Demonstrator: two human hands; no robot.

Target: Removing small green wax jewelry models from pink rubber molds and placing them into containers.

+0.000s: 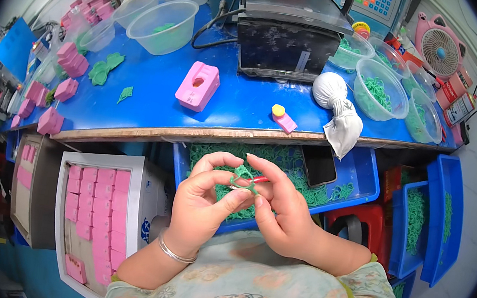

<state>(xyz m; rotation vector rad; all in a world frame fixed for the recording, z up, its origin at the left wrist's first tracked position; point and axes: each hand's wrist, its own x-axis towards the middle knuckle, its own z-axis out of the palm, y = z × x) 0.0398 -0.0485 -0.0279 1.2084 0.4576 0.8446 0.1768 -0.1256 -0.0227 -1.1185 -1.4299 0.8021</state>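
Above a blue tray (368,171) heaped with tangled green pieces (279,155), my two hands meet in front of me. Between the fingertips of my left hand (201,195) is a small green looped piece (242,171), looking like wax or soft plastic. My right hand (285,213) pinches the same piece from the other side. A thin red stick-like thing (260,179) also sits in my right fingers; its tip is hidden. A dark rectangular object (319,165) lies at the tray's back edge.
On the blue table (150,95) stand a pink block mould (198,87), a yellow-topped pink piece (283,119), a white cloth bundle (340,110) and a black machine (288,51). Clear bowls (381,106) hold green pieces. A white box (142,197) of pink blocks stands left; blue bins (444,231) right.
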